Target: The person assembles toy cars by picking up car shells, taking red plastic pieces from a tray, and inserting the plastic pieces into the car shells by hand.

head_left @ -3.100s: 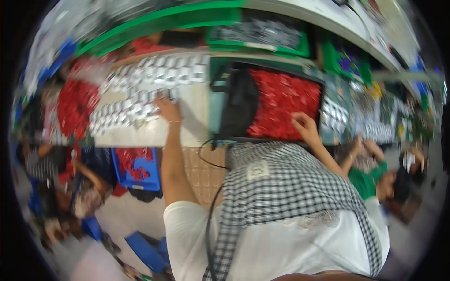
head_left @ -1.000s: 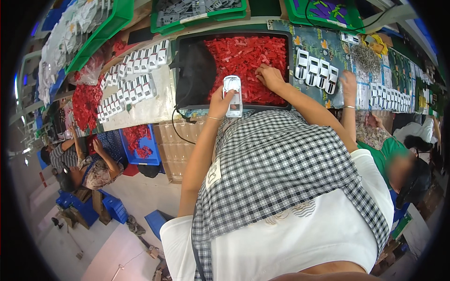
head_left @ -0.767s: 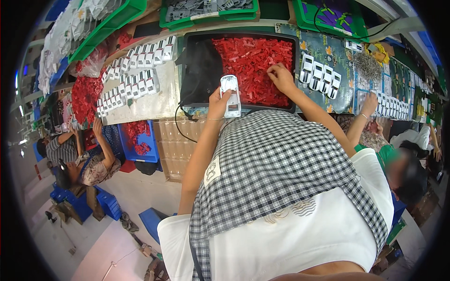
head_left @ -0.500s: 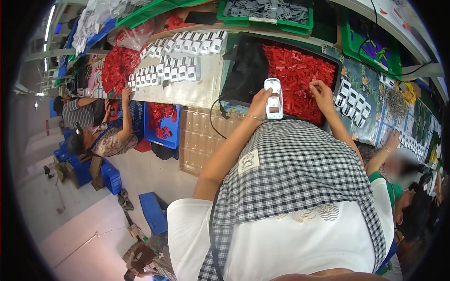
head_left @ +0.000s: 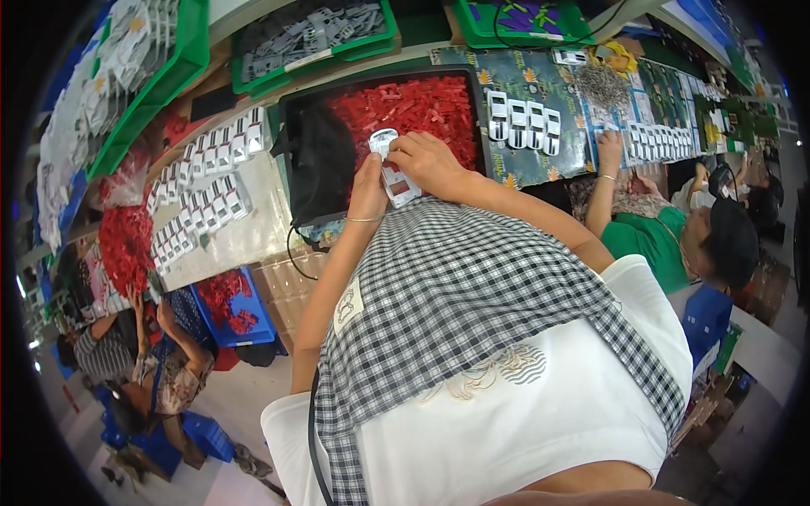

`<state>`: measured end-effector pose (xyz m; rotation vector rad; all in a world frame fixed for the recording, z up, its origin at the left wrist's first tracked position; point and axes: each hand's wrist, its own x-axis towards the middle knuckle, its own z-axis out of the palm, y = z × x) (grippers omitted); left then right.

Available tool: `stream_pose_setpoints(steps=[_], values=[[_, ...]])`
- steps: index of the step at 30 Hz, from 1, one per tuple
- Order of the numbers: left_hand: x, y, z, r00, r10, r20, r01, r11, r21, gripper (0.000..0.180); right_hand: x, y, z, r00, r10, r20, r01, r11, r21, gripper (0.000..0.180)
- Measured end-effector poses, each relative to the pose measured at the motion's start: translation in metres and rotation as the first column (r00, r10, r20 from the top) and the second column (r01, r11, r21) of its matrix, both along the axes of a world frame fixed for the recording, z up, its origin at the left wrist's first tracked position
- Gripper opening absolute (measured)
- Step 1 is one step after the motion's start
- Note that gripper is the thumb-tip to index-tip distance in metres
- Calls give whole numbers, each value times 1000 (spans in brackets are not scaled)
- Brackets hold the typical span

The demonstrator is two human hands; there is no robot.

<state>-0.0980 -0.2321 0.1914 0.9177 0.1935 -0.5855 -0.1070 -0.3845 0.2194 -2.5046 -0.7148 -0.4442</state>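
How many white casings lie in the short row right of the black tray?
4: the first casing nearest the black tray, the second and third in the middle, the fourth farthest right. None looks hidden. The left hand holds another white casing.

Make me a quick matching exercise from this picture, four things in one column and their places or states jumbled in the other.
1. Grey pieces
2. Blue bin
3. Four white casings
4. Single white casing

A. Just right of the black tray
B. In the left hand, right hand touching it
C. In a green bin
D. Holding red pieces

Pairs: 1-C; 2-D; 3-A; 4-B
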Motion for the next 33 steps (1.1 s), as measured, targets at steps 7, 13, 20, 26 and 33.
stream_pose_setpoints(steps=[7, 13, 20, 26, 33], values=[[3, -5, -12, 987, -161, 19, 160, 986, 46, 36, -5, -13, 12, 1000, -20, -1, 20, 990, -137, 16], [5, -7, -16, 983, -185, -24, 186, 980, 69, 37, -14, -20, 12, 998, -12, -57, 2, 984, -176, 16], [6, -8, -19, 963, -268, -10, 266, 950, 161, 38, -15, -16, 13, 987, -17, -163, -42, 936, -350, 15], [6, -7, -32, 966, -252, 58, 243, 962, 127, 37, -16, -14, 3, 988, -139, -63, 132, 985, -113, 12], [4, -7, -14, 970, -244, 22, 242, 968, 65, 37, -18, -9, -4, 986, -137, -100, 129, 988, -82, 12]])
